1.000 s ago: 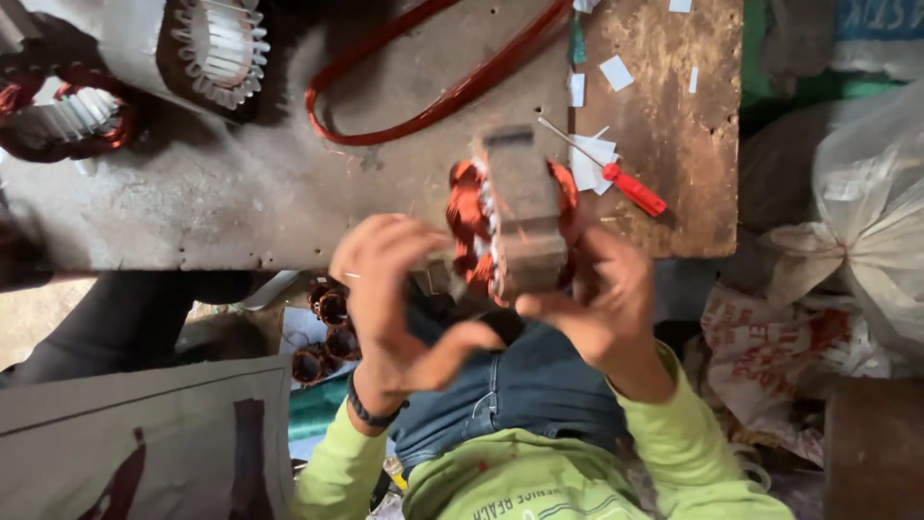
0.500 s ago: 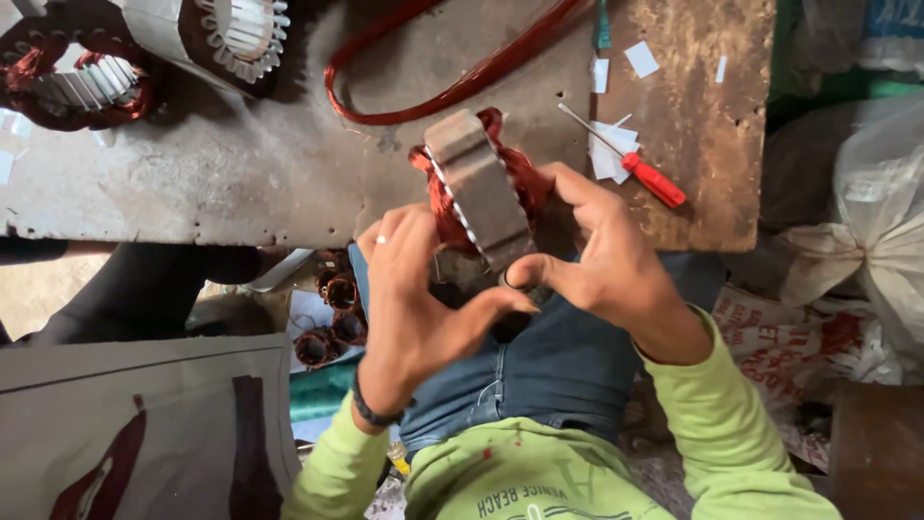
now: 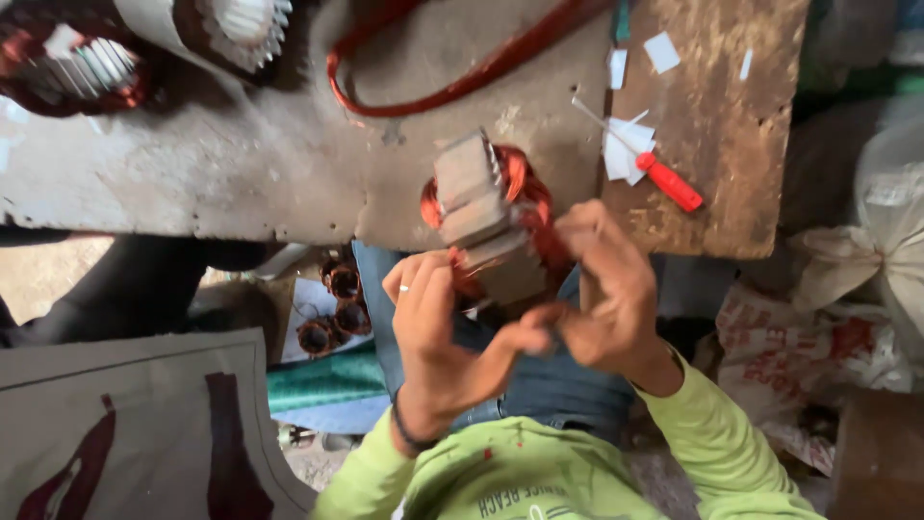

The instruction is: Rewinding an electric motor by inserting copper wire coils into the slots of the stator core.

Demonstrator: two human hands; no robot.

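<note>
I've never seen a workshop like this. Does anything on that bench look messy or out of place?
Slightly messy: white paper scraps lie scattered around the red-handled screwdriver, and a loose loop of copper wire sprawls across the bench. Both hands hold the wound stator; nothing looks broken.

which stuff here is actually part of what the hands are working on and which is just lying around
In hand: stator core with copper winding, held by left hand and right hand.

Lying about: red-handled screwdriver, white paper slips, copper wire loop, two other wound stators on the bench.
</note>
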